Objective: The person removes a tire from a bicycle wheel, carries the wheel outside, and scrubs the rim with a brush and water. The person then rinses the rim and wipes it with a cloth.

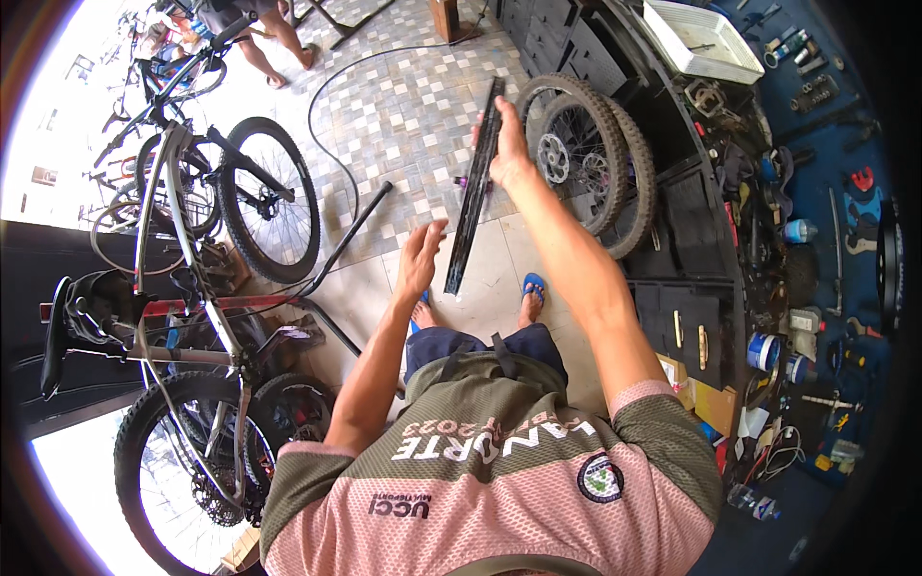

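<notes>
Olive-and-pink jersey [538, 490] is nearest the camera, beyond it the arms reach out. Biggest otherwise: silver-framed bike [213, 309], well off to the left of the L hand [421, 254]. Next, two tyred wheels [618, 168] standing together, just beside the R hand [509, 149] on its right. Then the wheel rim [473, 187]: black, seen edge-on, tyre-less by the look of it.

To handle it well, imo: light but sure pinch w/ the R hand, L hand brought onto the rim's body-side end so it can't twist, rim held square (whether it rests on the floor, can't tell from up here). Mind the right side too, b/c those wheels are near the knuckles.

Rim's position: in the R hand's grip, thumb one side, fingers curled round the other, and running from past the fingertips back toward the body. L hand is open, fingers nearly straight, nothing in it, just left of the rim's near end w/o touching. Smallest: purple hub [460, 180], poking out either side of the rim, btwn the hands.
</notes>
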A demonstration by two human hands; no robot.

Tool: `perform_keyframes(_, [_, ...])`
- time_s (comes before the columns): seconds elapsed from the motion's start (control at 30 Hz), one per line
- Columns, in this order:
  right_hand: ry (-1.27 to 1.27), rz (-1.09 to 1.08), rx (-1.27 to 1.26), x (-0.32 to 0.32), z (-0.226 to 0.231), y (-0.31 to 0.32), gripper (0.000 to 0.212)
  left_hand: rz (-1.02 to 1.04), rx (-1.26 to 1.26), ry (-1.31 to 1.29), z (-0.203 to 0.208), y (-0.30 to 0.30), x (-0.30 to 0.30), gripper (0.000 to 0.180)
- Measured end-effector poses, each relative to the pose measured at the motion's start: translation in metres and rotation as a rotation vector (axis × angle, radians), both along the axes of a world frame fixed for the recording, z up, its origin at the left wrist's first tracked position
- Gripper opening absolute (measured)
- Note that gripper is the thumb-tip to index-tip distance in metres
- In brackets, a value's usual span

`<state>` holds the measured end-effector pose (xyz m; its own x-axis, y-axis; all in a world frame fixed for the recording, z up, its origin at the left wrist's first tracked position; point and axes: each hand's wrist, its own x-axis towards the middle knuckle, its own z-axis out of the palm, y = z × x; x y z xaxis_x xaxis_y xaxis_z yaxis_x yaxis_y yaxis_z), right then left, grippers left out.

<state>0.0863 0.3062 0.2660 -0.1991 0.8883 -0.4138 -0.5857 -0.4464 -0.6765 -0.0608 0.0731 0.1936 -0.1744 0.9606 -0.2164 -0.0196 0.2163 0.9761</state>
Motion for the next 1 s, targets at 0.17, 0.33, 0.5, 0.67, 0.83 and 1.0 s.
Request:
perform_keyframes(0.17, [0.002, -0.19, -0.091, 0.004, -0.002, 0.026, 0.052, -0.009, -0.036, 0.105, -0.013, -0.05, -0.031, 0.063])
perform_keyframes(0.33, [0.094, -0.239, -0.171, 0.046, 0.021, 0.04, 0.061, -0.084, 0.059, 0.515, 0.004, -0.028, -0.027, 0.072])
perform_keyframes(0.5, [0.177, -0.227, -0.044, 0.093, 0.047, 0.054, 0.058, -0.118, 0.262, 0.683, 0.019, 0.023, -0.029, 0.043])
perform_keyframes(0.67, [-0.064, -0.329, 0.002, 0.144, 0.073, 0.04, 0.067, -0.206, 0.29, 0.565, 0.105, 0.093, -0.008, 0.041])
perform_keyframes(0.83, [-0.563, 0.1, 0.41, 0.128, 0.022, -0.062, 0.053, -0.333, 0.137, 0.657, 0.156, 0.186, 0.043, 0.048])
perform_keyframes(1.0, [-0.2, 0.3, 0.368, 0.04, -0.016, -0.131, 0.074, -0.436, -0.079, 0.81, 0.131, 0.25, 0.089, 0.052])
